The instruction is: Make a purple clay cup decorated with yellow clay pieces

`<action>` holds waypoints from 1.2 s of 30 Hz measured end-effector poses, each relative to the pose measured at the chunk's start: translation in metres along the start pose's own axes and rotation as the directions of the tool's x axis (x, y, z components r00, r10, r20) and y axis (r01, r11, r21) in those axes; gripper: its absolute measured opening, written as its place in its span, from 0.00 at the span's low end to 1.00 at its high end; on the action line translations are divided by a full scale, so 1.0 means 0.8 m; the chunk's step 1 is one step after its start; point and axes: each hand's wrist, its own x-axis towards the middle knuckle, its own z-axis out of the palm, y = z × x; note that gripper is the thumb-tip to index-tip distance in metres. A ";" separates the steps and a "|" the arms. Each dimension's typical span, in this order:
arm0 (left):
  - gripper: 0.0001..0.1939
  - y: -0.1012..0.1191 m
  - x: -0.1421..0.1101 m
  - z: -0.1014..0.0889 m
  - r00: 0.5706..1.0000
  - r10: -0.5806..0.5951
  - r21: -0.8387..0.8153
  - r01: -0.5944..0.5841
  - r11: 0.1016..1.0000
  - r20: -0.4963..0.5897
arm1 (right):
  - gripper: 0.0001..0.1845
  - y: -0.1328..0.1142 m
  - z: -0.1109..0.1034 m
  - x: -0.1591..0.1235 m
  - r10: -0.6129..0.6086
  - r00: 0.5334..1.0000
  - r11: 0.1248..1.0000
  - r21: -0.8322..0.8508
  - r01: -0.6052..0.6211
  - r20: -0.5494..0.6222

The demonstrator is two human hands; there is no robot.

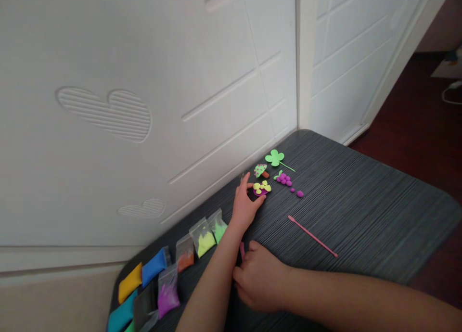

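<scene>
My left hand (245, 204) reaches over the table with thumb and fingers apart, around the near-left side of a purple clay piece (257, 193) topped with yellow clay blobs (265, 186). Whether the fingertips press on its edge is hard to tell. Lower down, my right hand (262, 278) is closed in a fist beside my left forearm. A pink clay tool (242, 249) sticks out of that fist, most of it hidden. Behind the purple piece lies a clay mushroom (260, 170) with a green, pink-dotted cap, and beside it a purple clay grape bunch (284, 179).
A green clay clover (275, 158) lies at the back, with loose purple balls (300, 194) nearer. A pink stick tool (313, 236) rests on the dark table (361, 202). Bags of coloured clay (168, 293) line the left side, along a white panelled wall (180, 82).
</scene>
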 end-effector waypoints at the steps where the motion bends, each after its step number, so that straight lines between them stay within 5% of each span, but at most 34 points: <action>1: 0.40 0.000 0.000 0.000 1.000 0.001 0.007 -0.001 1.000 0.002 | 0.15 0.000 -0.001 0.000 0.003 1.000 1.000 -0.003 -0.003 0.004; 14: 0.41 -0.008 -0.003 -0.006 1.000 0.014 0.019 -0.014 1.000 0.021 | 0.11 0.001 -0.021 -0.005 0.124 0.984 0.991 -0.056 -0.117 0.127; 25: 0.41 -0.010 -0.006 0.000 1.000 0.020 0.034 -0.020 0.999 -0.004 | 0.09 0.012 -0.048 -0.010 0.303 0.922 0.953 -0.100 -0.287 0.239; 36: 0.40 -0.007 -0.010 0.003 0.997 0.025 0.086 -0.019 0.996 -0.077 | 0.10 0.010 -0.051 -0.009 0.308 0.913 0.951 -0.103 -0.291 0.267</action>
